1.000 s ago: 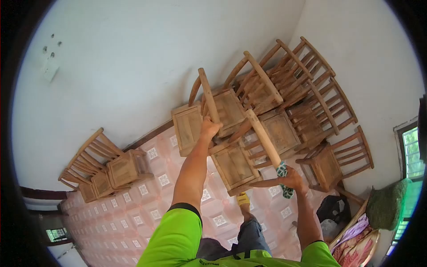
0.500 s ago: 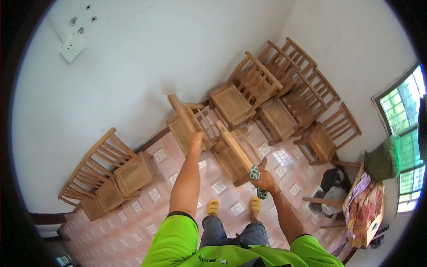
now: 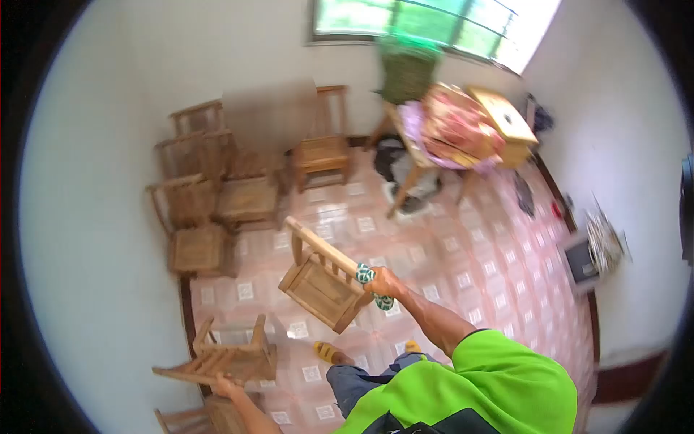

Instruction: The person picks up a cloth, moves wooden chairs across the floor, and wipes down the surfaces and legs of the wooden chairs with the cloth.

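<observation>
Chairs were in both hands, pretty much; the right hand point(image 3: 383, 282) was gripping a patterned cloth point(image 3: 365, 273) at the end of one wooden chair's top rail, with that front chair point(image 3: 325, 291) out over the pink tiled floor point(image 3: 347, 210); couldn't tell if its legs touched down. The left hand point(image 3: 230, 385) was closed on the back of a side chair point(image 3: 249, 363), near the left wall, a bit blurry though; more wooden chairs point(image 3: 196, 249) sat along the walls, and a desk point(image 3: 406, 186) held a reddish bundle point(image 3: 459, 126) under the window point(image 3: 426, 22).
</observation>
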A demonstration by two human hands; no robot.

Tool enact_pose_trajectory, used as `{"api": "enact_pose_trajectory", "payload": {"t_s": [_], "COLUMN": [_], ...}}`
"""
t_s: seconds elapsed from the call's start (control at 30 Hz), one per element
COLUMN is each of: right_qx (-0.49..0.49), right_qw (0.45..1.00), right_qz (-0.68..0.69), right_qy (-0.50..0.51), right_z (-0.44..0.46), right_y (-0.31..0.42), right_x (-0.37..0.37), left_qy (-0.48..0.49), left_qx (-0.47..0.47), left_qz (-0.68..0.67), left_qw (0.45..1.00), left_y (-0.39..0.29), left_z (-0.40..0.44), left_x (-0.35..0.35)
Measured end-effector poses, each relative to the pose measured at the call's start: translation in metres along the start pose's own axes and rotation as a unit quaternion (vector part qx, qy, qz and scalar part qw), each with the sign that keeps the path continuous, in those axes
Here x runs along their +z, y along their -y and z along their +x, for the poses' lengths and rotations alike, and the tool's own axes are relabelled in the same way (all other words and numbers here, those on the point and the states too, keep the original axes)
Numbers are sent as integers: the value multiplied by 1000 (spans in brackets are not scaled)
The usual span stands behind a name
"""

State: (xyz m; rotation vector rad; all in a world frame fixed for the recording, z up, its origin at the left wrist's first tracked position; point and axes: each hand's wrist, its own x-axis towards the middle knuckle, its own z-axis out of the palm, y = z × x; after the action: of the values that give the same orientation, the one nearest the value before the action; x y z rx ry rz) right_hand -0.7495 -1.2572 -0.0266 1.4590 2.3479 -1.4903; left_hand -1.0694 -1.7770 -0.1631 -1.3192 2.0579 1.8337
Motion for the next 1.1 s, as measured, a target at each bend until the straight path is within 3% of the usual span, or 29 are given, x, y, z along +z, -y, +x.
{"api": "enact_pose_trajectory", "payload": {"t_s": [0.1,0.17,0.23,0.27,0.33,0.4,0.47,0.53,0.6,0.67,0.73,0.77,0.83,0.87,0.9,0.93,0.97,1.0,1.03,1.07,1.1], "right_qx": [56,118,166,175,214,244,294,264,283,276,250,209,212,169,218,268,266,296,323,321,291], "right_qw": [984,968,905,895,814,764,620,508,400,303,199,201,168,130,79,23,7,-12,-27,-35,-7], "right_qz": [114,142,273,285,378,374,471,543,592,636,672,711,681,688,671,651,649,665,679,678,688], "right_qy": [-127,-167,-282,-293,-385,-466,-554,-614,-640,-654,-668,-641,-680,-693,-704,-710,-712,-686,-658,-660,-664], "right_z": [-41,-97,-150,-173,-208,-253,-288,-338,-397,-455,-509,-542,-594,-613,-629,-648,-664,-675,-680,-688,-694], "right_y": [-128,-156,-221,-255,-345,-421,-505,-560,-581,-622,-662,-682,-713,-713,-702,-678,-653,-610,-588,-598,-621], "right_x": [-44,-101,-128,-142,-151,-155,-147,-143,-152,-144,-123,-103,-48,-29,-26,-20,-14,-24,-33,22,66], "left_qy": [39,66,76,90,152,211,259,383,433,492,507,526,593,598,568,565,560,582,593,568,588], "left_qx": [16,57,148,160,209,263,312,321,359,360,419,392,421,439,504,502,547,472,539,557,564], "left_qz": [62,105,137,147,196,240,274,350,404,372,497,526,499,505,572,602,577,625,575,594,573], "left_qw": [997,991,977,972,946,910,872,792,721,700,566,541,471,442,311,256,234,219,167,121,93], "left_y": [-2,-20,1,11,13,20,33,52,74,112,144,159,189,234,265,276,321,327,339,359,383], "left_z": [-54,-120,-161,-184,-253,-295,-329,-349,-402,-462,-489,-529,-637,-610,-612,-671,-651,-711,-756,-788,-805], "left_x": [8,15,15,16,8,7,17,35,53,71,101,104,85,116,135,119,142,124,106,100,101]}}
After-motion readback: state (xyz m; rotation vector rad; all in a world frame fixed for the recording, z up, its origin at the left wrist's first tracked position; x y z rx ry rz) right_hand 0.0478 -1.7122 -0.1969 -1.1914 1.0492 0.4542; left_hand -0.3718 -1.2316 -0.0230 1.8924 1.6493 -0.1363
